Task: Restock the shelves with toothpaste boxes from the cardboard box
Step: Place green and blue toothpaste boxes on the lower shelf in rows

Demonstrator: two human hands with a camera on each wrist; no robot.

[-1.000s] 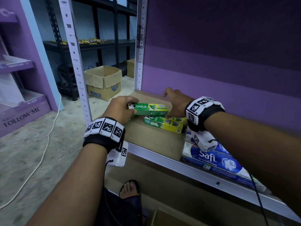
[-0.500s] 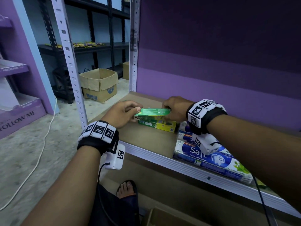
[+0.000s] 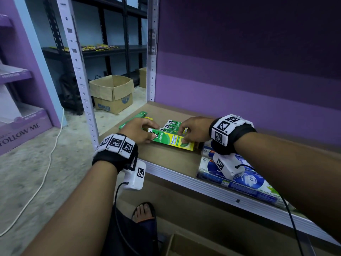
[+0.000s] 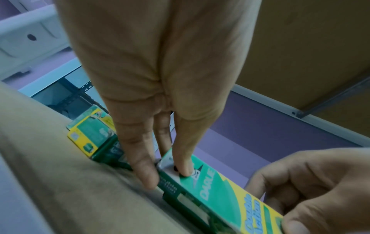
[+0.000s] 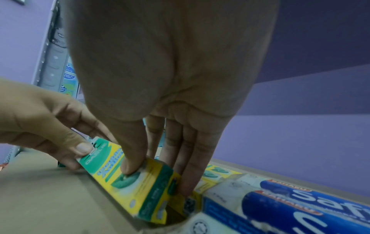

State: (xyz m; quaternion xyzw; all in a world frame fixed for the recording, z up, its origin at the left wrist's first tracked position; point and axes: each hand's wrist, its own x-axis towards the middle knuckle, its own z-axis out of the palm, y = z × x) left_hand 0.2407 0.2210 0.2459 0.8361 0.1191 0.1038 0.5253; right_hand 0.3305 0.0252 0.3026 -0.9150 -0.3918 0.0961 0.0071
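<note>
Shelf fills lower centre, part stocked: blue Safi packs lower right, green Darlie rows mid-frame, bare board left of them. Front Darlie box at centre going down w/ both hands: left hand fingers pinch its left end, right hand fingers grip the right end. Cardboard box at bottom edge, contents hidden, so can't tell how many are left; prob. more to go.
</note>
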